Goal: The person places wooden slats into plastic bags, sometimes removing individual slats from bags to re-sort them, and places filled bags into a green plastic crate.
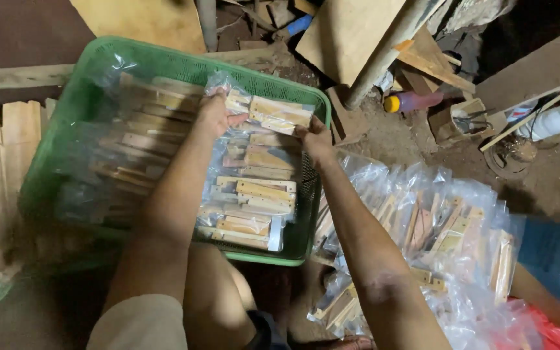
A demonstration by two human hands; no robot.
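My left hand [214, 113] and right hand [314, 139] each close their grip on one end of a clear bag of wooden pieces [273, 113], holding it over the far end of the green basket [59, 149], above other packed bags [247, 207].

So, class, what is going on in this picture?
A person holds a clear plastic packet of wooden pieces with both hands, the left hand at one end and the right hand at the other, above a green basket already lined with similar packets. A heap of more packets lies on the ground beside the basket.
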